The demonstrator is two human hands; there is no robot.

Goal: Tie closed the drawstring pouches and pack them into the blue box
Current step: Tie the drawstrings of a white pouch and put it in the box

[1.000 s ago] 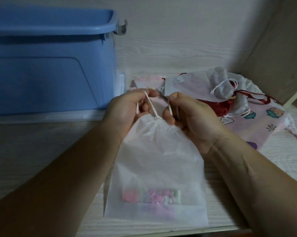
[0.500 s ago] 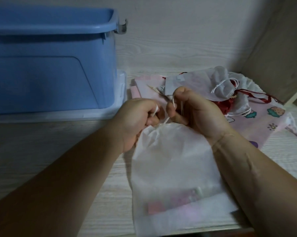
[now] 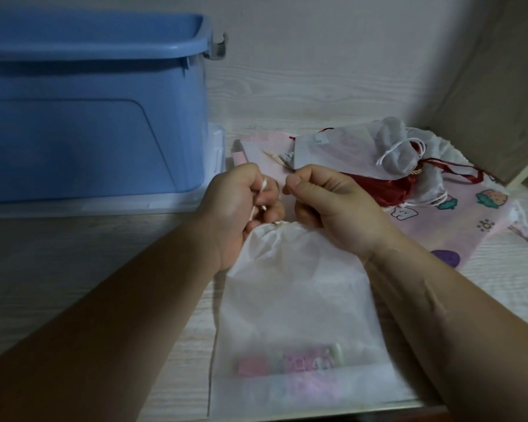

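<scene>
The storage box [image 3: 89,117] stands at the back left of the counter [image 3: 74,254]. The drawstring pouch [image 3: 293,315] lies in front, in the middle. The left hand [image 3: 241,205] and right hand [image 3: 329,202] sit side by side at its far end. A pile of pouches [image 3: 341,153] lies behind them, on the right.

It is looking like a home nook: pale wood-grain worktop [image 3: 74,254] and walls [image 3: 317,71] are enclosing a blue box [image 3: 89,117] and cartoon-print pouches [image 3: 484,214].
</scene>
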